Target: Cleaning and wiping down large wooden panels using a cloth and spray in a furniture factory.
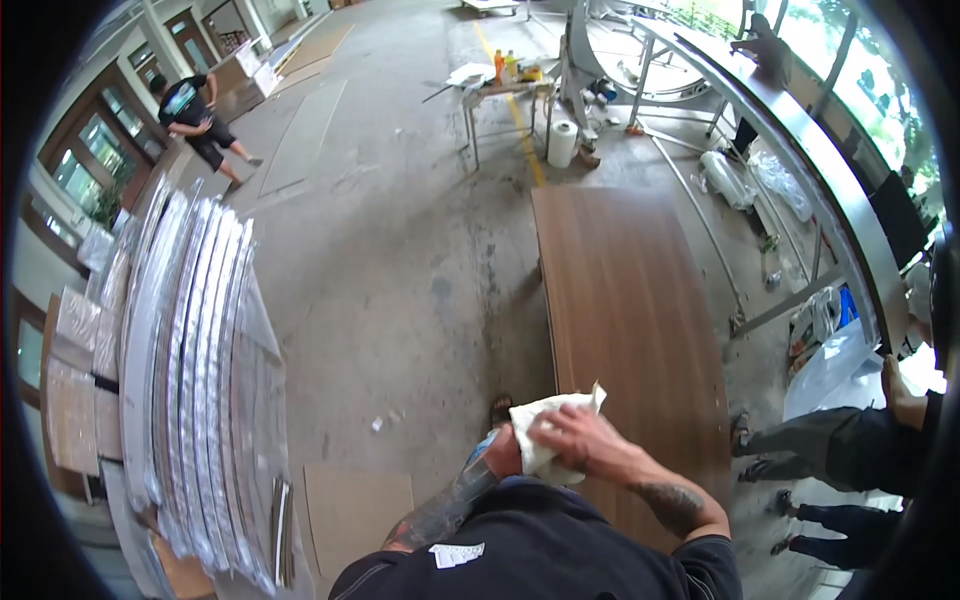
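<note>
A person in a black top is bending over the nr end of a long brown wood-grain panel (635,290), lying lengthwise ahead of them. A white cloth (538,462) is showing across the panel's L edge, close to the body. The R hand (582,440) is lying over the cloth w/ fingers spread; the L hand (507,452) is sitting at its L side, fingers hiding under the folds. Both hands are being held together at the cloth, but can't tell if either is gripping, or if the cloth is touching the wood.

Main risk, as a guess: grit. If any is sticking to the cloth, rubbing could be scratching the panel's face. W/ cloth overlapping the edge, a fold could also be snagging on the corner. The panel's supports are mostly hiding, so leaning hard on this end could be tipping or shifting it, esp. if it's resting loose.

Co-workers' legs (825,440) are standing nr the R edge; a bump there could be jolting it. Farther L, wrapped panels (195,380) are standing in a stack, poss. toppling if knocked
</note>
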`<action>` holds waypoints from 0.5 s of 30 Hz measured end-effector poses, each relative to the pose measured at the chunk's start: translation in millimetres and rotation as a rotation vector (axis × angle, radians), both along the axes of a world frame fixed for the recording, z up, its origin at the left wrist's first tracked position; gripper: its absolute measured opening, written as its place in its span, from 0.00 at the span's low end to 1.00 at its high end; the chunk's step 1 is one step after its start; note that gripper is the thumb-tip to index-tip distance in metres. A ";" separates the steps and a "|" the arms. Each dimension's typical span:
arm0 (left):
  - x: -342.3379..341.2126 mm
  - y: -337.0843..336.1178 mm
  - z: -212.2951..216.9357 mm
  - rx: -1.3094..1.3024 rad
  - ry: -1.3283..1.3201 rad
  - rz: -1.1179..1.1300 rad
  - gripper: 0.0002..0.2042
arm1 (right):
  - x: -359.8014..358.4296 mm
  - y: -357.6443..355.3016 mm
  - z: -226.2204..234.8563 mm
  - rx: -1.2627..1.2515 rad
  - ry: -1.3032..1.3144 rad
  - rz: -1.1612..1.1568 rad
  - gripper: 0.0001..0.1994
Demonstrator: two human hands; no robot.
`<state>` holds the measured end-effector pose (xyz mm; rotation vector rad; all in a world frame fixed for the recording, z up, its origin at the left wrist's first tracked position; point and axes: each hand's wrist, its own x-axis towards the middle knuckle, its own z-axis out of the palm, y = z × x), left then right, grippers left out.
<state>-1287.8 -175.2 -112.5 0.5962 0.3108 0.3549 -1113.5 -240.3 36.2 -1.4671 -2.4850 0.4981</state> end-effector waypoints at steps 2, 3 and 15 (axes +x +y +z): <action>23.0 70.0 39.7 -0.537 -0.125 -0.115 0.26 | 8.9 32.6 -7.7 0.019 -0.026 -0.066 0.27; 29.5 104.0 49.2 -0.514 -0.075 -0.122 0.26 | 11.8 56.4 -4.9 0.003 -0.023 -0.099 0.28; 155.9 371.9 105.7 -0.125 0.245 0.130 0.22 | 150.1 327.0 -18.1 0.184 0.432 -0.538 0.40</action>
